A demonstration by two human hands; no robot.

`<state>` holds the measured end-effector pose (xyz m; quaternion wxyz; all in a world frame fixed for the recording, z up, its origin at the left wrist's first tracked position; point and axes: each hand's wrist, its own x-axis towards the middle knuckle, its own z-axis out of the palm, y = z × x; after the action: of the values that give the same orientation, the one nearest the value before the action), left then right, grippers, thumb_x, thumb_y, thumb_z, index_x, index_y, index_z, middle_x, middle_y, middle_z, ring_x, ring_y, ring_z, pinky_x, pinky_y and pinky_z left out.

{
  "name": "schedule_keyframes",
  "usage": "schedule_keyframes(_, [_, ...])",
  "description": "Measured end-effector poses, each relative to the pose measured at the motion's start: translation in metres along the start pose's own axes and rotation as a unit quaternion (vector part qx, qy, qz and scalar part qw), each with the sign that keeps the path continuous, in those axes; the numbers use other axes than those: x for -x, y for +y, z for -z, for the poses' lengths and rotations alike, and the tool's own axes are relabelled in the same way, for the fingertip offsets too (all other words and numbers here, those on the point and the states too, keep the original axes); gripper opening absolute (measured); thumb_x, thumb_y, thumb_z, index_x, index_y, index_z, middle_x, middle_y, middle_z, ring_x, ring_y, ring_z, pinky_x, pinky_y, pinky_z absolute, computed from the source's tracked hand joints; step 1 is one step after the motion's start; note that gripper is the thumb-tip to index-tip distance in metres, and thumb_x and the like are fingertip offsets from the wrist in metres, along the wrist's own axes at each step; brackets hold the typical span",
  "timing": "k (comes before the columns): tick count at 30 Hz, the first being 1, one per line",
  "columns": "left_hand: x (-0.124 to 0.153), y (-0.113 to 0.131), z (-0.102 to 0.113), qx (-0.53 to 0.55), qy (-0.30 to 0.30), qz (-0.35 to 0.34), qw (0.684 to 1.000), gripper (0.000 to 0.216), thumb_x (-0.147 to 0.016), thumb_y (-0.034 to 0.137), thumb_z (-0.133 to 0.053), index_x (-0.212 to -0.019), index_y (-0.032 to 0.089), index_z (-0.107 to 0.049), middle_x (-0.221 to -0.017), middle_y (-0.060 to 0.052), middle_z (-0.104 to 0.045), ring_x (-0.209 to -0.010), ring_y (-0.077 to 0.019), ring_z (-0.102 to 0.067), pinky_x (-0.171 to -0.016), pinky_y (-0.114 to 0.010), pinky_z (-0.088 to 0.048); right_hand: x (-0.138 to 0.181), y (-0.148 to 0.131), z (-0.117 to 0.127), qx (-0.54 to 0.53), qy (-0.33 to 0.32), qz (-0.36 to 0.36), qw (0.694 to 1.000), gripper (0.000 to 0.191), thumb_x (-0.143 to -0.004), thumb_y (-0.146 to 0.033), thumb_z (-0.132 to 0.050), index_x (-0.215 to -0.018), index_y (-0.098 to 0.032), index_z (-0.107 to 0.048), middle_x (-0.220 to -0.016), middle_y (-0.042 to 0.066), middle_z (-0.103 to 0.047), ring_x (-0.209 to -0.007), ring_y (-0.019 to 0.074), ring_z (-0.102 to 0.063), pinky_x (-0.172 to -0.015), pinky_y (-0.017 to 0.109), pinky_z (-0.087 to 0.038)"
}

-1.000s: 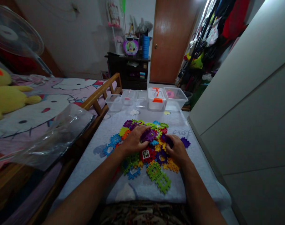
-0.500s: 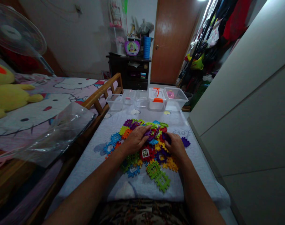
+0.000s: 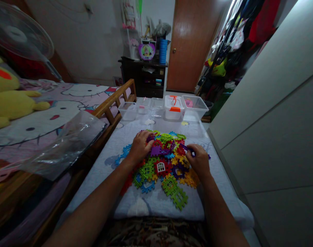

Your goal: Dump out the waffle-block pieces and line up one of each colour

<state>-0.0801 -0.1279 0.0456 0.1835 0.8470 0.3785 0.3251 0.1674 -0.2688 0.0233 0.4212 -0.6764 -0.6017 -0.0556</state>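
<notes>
Colourful interlocking plastic building blocks lie heaped on the cloth-covered table. My left hand is at the heap's left side, thumb and fingers closed around a purple block. Across the pile, my right hand pinches a dark purple block at the right edge. Between the hands lie another purple block and a red block with a white window. Closer to me are joined green blocks, a blue block and orange blocks. My left hand covers part of the heap.
Clear plastic boxes line the table's far end, among them a lidded one with orange clips. A wooden bed rail runs along the left, with a clear plastic bag beside it. A pale cabinet stands close on the right.
My left hand has moved left from the middle of the heap, uncovering purple and red blocks. My right hand has shifted slightly right, with a dark purple block showing in its fingers.
</notes>
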Motion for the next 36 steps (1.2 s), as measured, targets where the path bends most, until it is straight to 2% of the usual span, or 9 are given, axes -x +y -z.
schedule_keyframes(4, [-0.010, -0.011, 0.003, -0.004, -0.032, 0.002, 0.999, 0.029, -0.095, 0.036, -0.048, -0.107, 0.021, -0.069, -0.122, -0.009, -0.066, -0.120, -0.0254, -0.056, -0.111, -0.047, -0.039, -0.012, -0.032, -0.004, -0.059, 0.008, 0.057, 0.997, 0.021, -0.083, -0.012, -0.054, -0.094, -0.023, -0.068, -0.095, 0.006, -0.072, -0.094, 0.0224, -0.065, -0.089, 0.039, -0.052])
schedule_keyframes(8, [-0.005, -0.008, 0.005, 0.105, -0.043, 0.016, 0.993, 0.049, -0.102, 0.048, -0.029, -0.111, 0.020, -0.068, -0.122, -0.009, -0.067, -0.122, -0.0233, -0.057, -0.113, -0.044, -0.040, -0.025, -0.072, -0.029, -0.068, -0.084, 0.098, 0.989, 0.021, -0.086, -0.013, -0.056, -0.098, -0.024, -0.069, -0.101, 0.007, -0.071, -0.101, 0.0237, -0.062, -0.097, 0.042, -0.049])
schedule_keyframes(13, [0.011, -0.003, 0.006, 0.194, -0.075, 0.040, 0.977, 0.057, -0.101, 0.058, -0.028, -0.120, 0.019, -0.065, -0.129, -0.011, -0.066, -0.124, -0.0257, -0.059, -0.113, -0.044, -0.041, -0.028, -0.094, -0.059, -0.109, -0.181, 0.108, 0.972, 0.028, -0.091, -0.017, -0.058, -0.117, -0.022, -0.065, -0.125, 0.011, -0.067, -0.117, 0.0257, -0.058, -0.105, 0.047, -0.043])
schedule_keyframes(17, [0.021, -0.005, 0.006, 0.180, -0.101, 0.032, 0.978, 0.057, -0.098, 0.056, -0.040, -0.137, 0.018, -0.055, -0.137, -0.013, -0.062, -0.129, -0.0284, -0.055, -0.113, -0.048, -0.040, -0.028, -0.083, -0.053, -0.161, -0.174, 0.068, 0.969, 0.031, -0.093, -0.020, -0.055, -0.123, -0.023, -0.062, -0.125, 0.009, -0.067, -0.117, 0.0228, -0.060, -0.105, 0.042, -0.045])
schedule_keyframes(20, [0.025, -0.004, 0.007, 0.108, -0.138, 0.005, 0.985, 0.068, -0.083, 0.053, -0.066, -0.141, 0.020, -0.052, -0.140, -0.014, -0.059, -0.131, -0.0324, -0.053, -0.113, -0.051, -0.038, -0.032, -0.060, -0.033, -0.168, -0.147, 0.009, 0.975, 0.021, -0.093, -0.023, -0.053, -0.108, -0.020, -0.067, -0.109, 0.009, -0.072, -0.103, 0.0215, -0.066, -0.095, 0.037, -0.051])
schedule_keyframes(22, [0.025, -0.002, 0.006, 0.069, -0.146, -0.019, 0.987, 0.070, -0.077, 0.045, -0.074, -0.140, 0.021, -0.054, -0.141, -0.013, -0.059, -0.132, -0.0334, -0.052, -0.114, -0.053, -0.036, -0.034, -0.043, -0.017, -0.161, -0.138, -0.032, 0.977, 0.019, -0.092, -0.026, -0.052, -0.101, -0.020, -0.069, -0.099, 0.007, -0.074, -0.094, 0.0201, -0.069, -0.089, 0.035, -0.053])
schedule_keyframes(28, [0.021, -0.001, -0.005, 0.025, -0.121, -0.061, 0.990, 0.036, -0.083, 0.032, -0.067, -0.117, 0.020, -0.068, -0.122, -0.011, -0.068, -0.117, -0.0283, -0.061, -0.107, -0.049, -0.043, -0.027, -0.004, 0.012, -0.124, -0.112, -0.111, 0.980, 0.020, -0.086, -0.032, -0.054, -0.094, -0.020, -0.069, -0.087, 0.005, -0.075, -0.080, 0.0196, -0.070, -0.078, 0.033, -0.055])
schedule_keyframes(32, [0.016, 0.003, -0.013, 0.006, -0.081, -0.046, 0.996, 0.038, -0.085, 0.034, -0.066, -0.119, 0.018, -0.067, -0.114, -0.012, -0.071, -0.111, -0.0291, -0.062, -0.104, -0.049, -0.044, -0.020, 0.005, 0.015, -0.100, -0.134, -0.133, 0.977, 0.021, -0.085, -0.032, -0.054, -0.094, -0.020, -0.069, -0.082, 0.005, -0.074, -0.073, 0.0191, -0.069, -0.071, 0.032, -0.055])
schedule_keyframes(36, [0.011, 0.007, -0.010, -0.003, -0.046, -0.005, 0.999, 0.042, -0.086, 0.036, -0.064, -0.123, 0.017, -0.064, -0.112, -0.012, -0.071, -0.107, -0.0296, -0.063, -0.100, -0.048, -0.047, -0.014, 0.006, 0.018, -0.086, -0.171, -0.121, 0.974, 0.020, -0.085, -0.030, -0.056, -0.096, -0.020, -0.069, -0.087, 0.005, -0.074, -0.077, 0.0186, -0.068, -0.073, 0.032, -0.054])
